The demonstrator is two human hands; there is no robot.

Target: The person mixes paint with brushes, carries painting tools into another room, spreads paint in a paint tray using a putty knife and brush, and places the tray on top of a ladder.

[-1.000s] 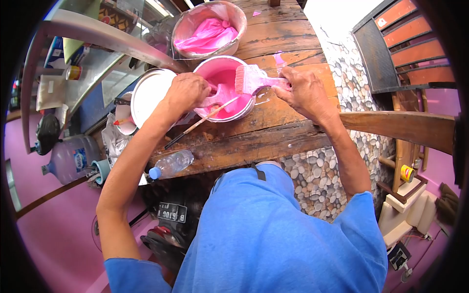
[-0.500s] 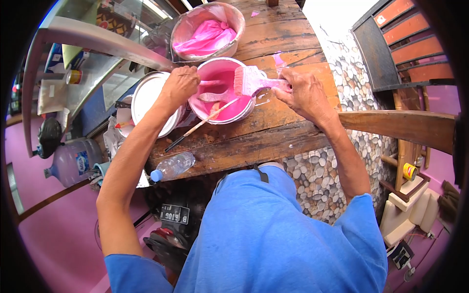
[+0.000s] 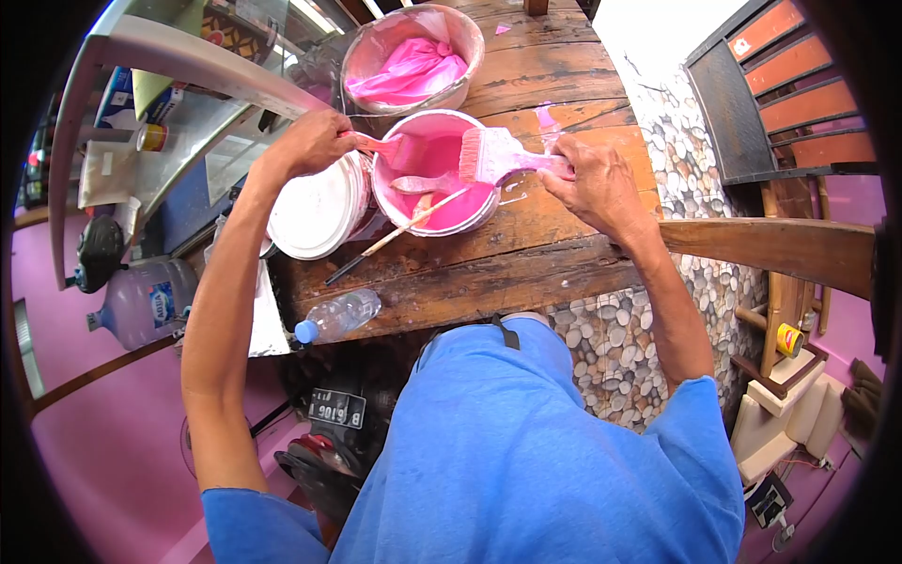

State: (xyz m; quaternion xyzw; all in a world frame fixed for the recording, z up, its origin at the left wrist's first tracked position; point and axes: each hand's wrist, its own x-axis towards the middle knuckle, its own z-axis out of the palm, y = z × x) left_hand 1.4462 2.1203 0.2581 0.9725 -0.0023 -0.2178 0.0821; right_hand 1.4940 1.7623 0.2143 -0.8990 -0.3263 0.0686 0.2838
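Brush gripped in right hand: swung past tabletop's right edge, could drip; left hand clasps pink handle.

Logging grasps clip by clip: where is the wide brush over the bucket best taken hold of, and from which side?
Probably best gripped by the handle of the wide brush, coming from the right: it narrows there and sticks out past the bucket rim, where the right hand holds it, while the pink bristles point left.
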